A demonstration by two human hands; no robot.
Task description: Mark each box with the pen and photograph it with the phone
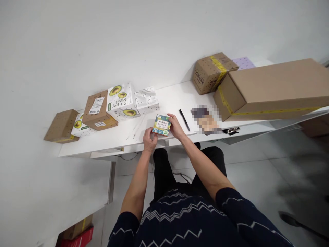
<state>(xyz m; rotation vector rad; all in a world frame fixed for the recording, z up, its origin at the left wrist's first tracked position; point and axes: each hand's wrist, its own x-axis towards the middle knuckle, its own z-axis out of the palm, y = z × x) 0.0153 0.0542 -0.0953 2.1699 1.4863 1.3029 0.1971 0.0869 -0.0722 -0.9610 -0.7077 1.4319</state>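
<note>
Between my two hands is a small square box with a green, yellow and blue printed front reading "Binking". My left hand grips its lower left corner, the thumb at the bottom edge. With the fingers bent round the upper right side, my right hand holds the same box. It is just above or on the front part of the white table; I cannot tell whether it touches the top. A black pen lies to the right of my right hand.
White avocado-print cartons and brown cartons line the table's left side. On the right are a taped brown box, a long cardboard box and a lilac box. A clipboard with a blurred sheet overhangs the front edge.
</note>
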